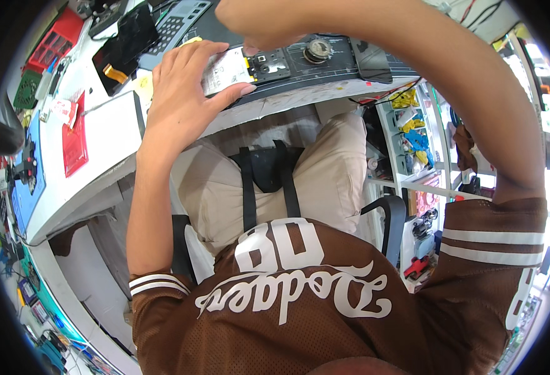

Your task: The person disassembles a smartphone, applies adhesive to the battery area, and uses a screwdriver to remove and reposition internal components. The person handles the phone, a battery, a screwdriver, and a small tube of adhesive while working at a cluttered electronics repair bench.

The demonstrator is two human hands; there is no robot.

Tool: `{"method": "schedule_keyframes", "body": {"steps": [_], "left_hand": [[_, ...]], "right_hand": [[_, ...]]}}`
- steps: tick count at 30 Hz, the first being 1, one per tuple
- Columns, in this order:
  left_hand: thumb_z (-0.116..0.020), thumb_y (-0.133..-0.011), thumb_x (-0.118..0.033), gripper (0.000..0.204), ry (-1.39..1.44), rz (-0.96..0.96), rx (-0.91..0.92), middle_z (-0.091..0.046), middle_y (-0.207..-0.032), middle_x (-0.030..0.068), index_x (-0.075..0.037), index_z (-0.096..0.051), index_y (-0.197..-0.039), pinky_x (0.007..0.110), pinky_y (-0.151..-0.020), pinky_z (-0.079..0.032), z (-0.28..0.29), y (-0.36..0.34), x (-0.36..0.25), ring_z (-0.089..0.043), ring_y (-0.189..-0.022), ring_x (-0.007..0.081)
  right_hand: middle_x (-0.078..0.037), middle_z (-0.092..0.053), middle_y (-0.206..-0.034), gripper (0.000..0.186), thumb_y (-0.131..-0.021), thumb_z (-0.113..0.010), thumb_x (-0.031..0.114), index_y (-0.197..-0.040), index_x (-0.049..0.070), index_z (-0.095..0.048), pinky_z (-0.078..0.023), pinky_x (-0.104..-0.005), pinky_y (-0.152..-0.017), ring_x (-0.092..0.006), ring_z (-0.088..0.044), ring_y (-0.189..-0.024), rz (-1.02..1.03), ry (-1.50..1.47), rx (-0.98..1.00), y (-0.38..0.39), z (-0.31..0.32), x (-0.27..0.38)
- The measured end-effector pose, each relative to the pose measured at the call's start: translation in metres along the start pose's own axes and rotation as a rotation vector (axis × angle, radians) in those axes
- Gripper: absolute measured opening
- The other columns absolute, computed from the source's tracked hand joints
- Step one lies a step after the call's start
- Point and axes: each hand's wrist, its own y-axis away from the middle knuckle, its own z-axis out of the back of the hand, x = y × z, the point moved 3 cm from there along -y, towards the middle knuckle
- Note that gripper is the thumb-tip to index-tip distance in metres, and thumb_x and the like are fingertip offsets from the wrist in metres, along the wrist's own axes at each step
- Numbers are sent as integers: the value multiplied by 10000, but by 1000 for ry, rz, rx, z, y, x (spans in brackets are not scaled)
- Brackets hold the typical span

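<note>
On the dark mat [306, 74], an opened phone [223, 74] shows a silver battery, a yellow strip and a dark board. My left hand [184, 103] grips its left end, fingers over the far side and thumb at the near edge. My right hand [262, 22] reaches over from the upper right with curled fingers low at the phone's far edge, beside the yellow strip; what they hold, if anything, is hidden. A small round metal container [318, 51] and a dark phone [370, 65] lie to the right.
A black screen with an orange cable [115, 72], a grey perforated tray [165, 37] and red plastic pieces [74, 144] sit leftward on the white desk [106, 140]. Shelving with small items [412, 137] stands right, beside the chair's armrest [393, 225].
</note>
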Motion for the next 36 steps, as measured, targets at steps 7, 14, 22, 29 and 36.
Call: {"method": "schedule_keyframes", "body": {"steps": [7,14,22,29,36], "left_hand": [[-858,-852,-364,419,-17,-109,-159,-679,-1239,17,-151,-745,-1195,487,-1132,-344,4,-11,-21,-535,-1288,279],[-851,-846,-231,160,25,-348,-205,-678,-1061,-82,-209,-754,-972,456,-1067,-355,-49,-57,-86,-546,-1226,211],[-827,-882,-222,121,-29,-350,-168,-707,-1043,-58,-181,-750,-965,458,-1070,-339,-58,-58,-92,-555,-1193,227],[-713,-1045,-245,207,812,166,-90,-745,-1075,20,-78,-781,-1146,278,-940,-499,-17,-44,-83,-632,-1038,114],[-667,-1079,-221,251,1208,114,-180,-777,-1087,63,-1,-761,-1157,289,-959,-510,18,-20,-74,-674,-943,97]], "right_hand": [[-224,-749,-857,307,-951,-704,280,-918,-9,-801,-580,-462,-752,-373,-736,-821,-319,-246,-494,59,0,-32],[-94,-634,-655,209,-946,-758,201,-846,18,-782,-480,-361,-601,-257,-595,-606,-931,-936,-607,173,-49,-39],[57,-548,-720,322,-1019,-753,354,-1009,36,-794,-355,-235,-626,-40,-464,-677,-960,-931,-757,233,-142,-24],[16,-674,-976,175,-1027,-713,128,-1174,52,-771,-426,-219,-724,-56,-566,-853,-541,-1018,-908,189,-116,2],[-41,-674,-973,211,-922,-763,0,-1125,42,-801,-459,-265,-742,-134,-601,-853,-334,-783,-1034,159,-56,15]]}}
